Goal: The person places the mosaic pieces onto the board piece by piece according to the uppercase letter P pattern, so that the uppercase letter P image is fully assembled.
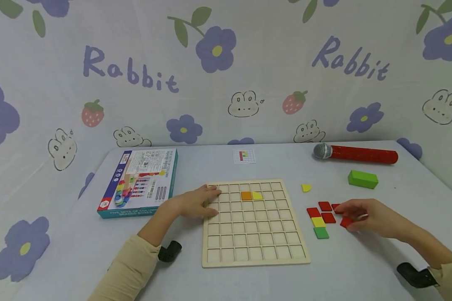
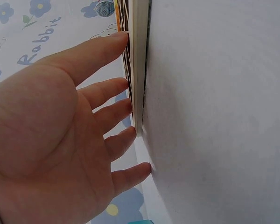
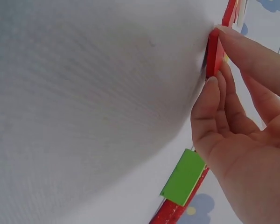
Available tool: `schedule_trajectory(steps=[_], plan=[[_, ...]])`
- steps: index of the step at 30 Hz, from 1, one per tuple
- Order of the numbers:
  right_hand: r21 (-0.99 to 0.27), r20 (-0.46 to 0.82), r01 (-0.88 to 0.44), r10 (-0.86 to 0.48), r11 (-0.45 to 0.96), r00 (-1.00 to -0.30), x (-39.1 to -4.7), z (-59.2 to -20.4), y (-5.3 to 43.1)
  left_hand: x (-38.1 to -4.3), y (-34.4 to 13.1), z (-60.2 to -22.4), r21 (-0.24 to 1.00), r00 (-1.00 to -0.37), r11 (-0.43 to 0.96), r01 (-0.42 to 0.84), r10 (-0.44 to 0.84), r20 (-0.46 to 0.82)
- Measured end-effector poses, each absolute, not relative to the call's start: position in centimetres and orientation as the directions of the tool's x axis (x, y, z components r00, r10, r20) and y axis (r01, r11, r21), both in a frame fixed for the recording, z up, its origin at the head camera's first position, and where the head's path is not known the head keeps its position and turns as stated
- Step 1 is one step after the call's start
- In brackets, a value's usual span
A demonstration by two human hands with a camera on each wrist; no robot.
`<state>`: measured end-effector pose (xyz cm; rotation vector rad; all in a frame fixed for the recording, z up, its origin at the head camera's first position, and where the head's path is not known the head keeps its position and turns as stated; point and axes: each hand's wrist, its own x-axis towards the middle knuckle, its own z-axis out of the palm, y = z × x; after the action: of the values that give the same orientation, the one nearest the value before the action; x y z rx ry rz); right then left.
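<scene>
currently, from my remote seat, i see a person's right hand pinching a red tile between its fingertips, to the right of a wooden grid board; i cannot tell whether the tile touches the table. just left of it lie more red tiles, a yellow tile and a green tile. the left hand grasps nothing: its fingers spread, it touches the board's left edge. on the board, an orange tile sits beside a yellow rounded piece. a printed box lies to the left, a red microphone far right.
</scene>
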<state>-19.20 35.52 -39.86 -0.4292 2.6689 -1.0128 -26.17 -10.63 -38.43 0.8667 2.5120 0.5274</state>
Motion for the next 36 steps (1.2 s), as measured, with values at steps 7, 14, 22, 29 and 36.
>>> schedule_trajectory(steps=[7, 14, 22, 29, 36], plan=[[-0.635, -0.148, -0.156, -0.318, 0.757, -0.937, -19.1, -39.5, 35.6, -26.2, -10.6, -38.3, 0.48, -0.711, 0.731, 0.485, 0.649, -0.27], [-0.61, -0.174, -0.103, -0.26, 0.786, -0.95, -19.2, -39.2, 36.1, -26.2, -10.7, -38.5, 0.48, -0.711, 0.73, 0.487, 0.65, -0.268], [-0.627, -0.182, 0.025, -0.115, 0.779, -0.977, -19.8, -38.7, 35.9, -26.3, -10.7, -38.6, 0.483, -0.711, 0.728, 0.486, 0.651, -0.267], [-0.734, -0.202, 0.061, -0.132, 0.676, -0.97, -20.8, -38.7, 34.5, -26.4, -10.8, -38.7, 0.478, -0.715, 0.734, 0.483, 0.646, -0.268], [-0.783, -0.255, 0.128, -0.126, 0.609, -0.959, -21.8, -38.6, 32.1, -26.4, -10.8, -38.7, 0.471, -0.715, 0.734, 0.489, 0.647, -0.266]])
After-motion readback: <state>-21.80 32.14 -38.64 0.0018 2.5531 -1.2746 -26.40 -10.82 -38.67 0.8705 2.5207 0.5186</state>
